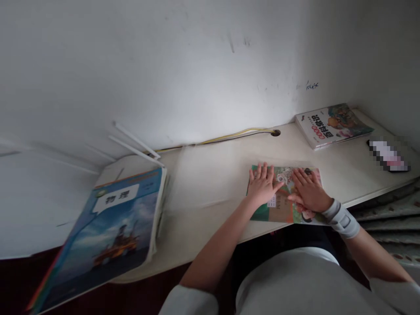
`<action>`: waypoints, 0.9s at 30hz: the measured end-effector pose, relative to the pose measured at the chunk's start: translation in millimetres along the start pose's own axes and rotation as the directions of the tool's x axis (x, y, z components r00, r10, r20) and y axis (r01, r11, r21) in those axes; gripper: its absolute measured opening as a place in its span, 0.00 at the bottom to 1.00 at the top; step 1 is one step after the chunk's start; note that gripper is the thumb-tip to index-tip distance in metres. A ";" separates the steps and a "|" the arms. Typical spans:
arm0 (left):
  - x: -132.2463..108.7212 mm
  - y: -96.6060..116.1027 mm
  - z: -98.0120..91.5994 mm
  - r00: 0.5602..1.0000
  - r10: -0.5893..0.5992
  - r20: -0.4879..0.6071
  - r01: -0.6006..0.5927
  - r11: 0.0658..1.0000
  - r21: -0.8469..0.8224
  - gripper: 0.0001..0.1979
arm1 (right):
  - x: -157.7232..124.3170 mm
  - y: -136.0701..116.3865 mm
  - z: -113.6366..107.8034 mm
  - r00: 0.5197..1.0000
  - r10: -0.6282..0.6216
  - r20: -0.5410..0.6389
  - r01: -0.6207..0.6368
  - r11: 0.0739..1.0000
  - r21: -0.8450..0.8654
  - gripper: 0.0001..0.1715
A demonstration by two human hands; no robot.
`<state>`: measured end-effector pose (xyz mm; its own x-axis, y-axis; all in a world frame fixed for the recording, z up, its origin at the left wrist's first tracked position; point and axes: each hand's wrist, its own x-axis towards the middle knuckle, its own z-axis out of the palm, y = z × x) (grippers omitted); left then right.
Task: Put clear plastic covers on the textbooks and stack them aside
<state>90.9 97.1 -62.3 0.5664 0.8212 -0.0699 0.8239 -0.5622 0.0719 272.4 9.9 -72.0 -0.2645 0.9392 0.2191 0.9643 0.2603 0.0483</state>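
A thin book with a green, brown and orange cover (279,214) lies flat near the front edge of the white desk (203,234). My left hand (262,186) rests palm down on its left half, fingers spread. On the right half, my right hand (308,192) lies flat with its fingers stretched out; a grey band wraps that wrist. The hands cover much of the cover picture. What looks like a clear plastic sheet (200,175) is spread on the desk to the left of the book.
A stack of blue textbooks (121,218) overhangs the desk's left end, beside a white wire-like rack (134,146). At the back right sits another pile of books (331,127), with a phone (389,155) close by. Cables (229,134) run along the wall into a hole.
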 end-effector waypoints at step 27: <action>-23.0 -54.8 -24.6 0.916 -0.358 -0.180 0.353 0.934 -0.063 0.17 | 48.6 63.0 -20.4 0.939 0.344 0.018 -0.342 0.938 -0.056 0.32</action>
<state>32.3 111.4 -40.2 0.2203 0.9714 0.0889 0.9677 -0.2291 0.1055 320.5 67.4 -38.5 0.0830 0.9752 0.2050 0.9956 -0.0900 0.0248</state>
